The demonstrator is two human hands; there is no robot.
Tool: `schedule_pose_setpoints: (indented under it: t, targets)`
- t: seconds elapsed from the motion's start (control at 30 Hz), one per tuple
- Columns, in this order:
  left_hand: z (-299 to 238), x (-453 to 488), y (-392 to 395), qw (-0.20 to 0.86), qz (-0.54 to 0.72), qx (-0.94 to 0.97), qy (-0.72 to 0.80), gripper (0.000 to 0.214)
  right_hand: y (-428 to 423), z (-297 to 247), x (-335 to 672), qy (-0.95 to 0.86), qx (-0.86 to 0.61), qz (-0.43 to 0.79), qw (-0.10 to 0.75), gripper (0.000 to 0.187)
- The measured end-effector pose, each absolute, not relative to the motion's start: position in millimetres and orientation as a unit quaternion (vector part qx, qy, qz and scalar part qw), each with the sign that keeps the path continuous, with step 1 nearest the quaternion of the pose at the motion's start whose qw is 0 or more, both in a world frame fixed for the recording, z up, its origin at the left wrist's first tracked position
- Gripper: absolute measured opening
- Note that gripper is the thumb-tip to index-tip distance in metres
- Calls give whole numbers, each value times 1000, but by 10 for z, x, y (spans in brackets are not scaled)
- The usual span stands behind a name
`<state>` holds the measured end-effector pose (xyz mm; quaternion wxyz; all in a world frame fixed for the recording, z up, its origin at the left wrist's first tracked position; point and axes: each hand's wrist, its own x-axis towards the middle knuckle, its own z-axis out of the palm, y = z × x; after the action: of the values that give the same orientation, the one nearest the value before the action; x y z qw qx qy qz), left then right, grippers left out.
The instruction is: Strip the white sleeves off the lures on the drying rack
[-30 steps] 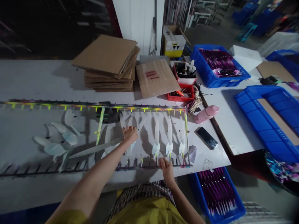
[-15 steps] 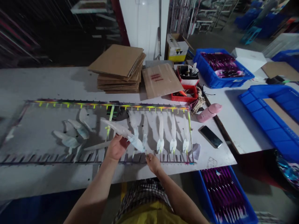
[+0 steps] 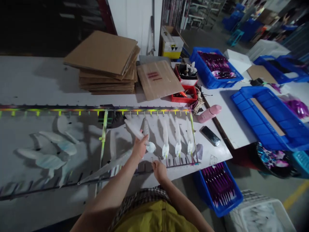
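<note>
A long metal rack frame [image 3: 72, 110] with yellow-tipped pegs lies on the grey table [image 3: 36, 80]. Three white fish-shaped lure bodies [image 3: 177, 141] hang in a row at its right end. My left hand [image 3: 139, 147] is closed on another white lure body [image 3: 137, 132], held over the frame beside the row. My right hand [image 3: 158, 168] rests at the frame's near rail, fingers pinched at the pegs; what it holds is too small to name. Loose white lure bodies [image 3: 48, 148] lie on the table to the left.
A cardboard stack [image 3: 103, 64] and a single sheet [image 3: 158, 79] sit at the back. Red trays [image 3: 184, 93], a pink bottle [image 3: 209, 113] and a phone [image 3: 210, 135] lie right of the frame. Blue crates [image 3: 214, 69] stand right; another [image 3: 218, 188] holds purple lures below.
My left hand picked a white lure body from the table and carried it right, toward the hung row. My right hand slid left along the near rail.
</note>
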<state>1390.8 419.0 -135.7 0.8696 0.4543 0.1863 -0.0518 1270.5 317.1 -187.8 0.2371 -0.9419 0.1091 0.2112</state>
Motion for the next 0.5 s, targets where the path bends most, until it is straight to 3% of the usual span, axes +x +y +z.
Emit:
schedule_pose_setpoints:
  t: [0.17, 0.5]
  targets:
    - [-1662, 13683, 4244, 890, -103, 378, 234, 57, 3230, -1822, 12719, 125, -942, 227, 214, 31]
    - [-1752, 13450, 4318, 886, -158, 371, 231, 48, 3319, -1880, 12767, 103, -950, 238, 174, 31]
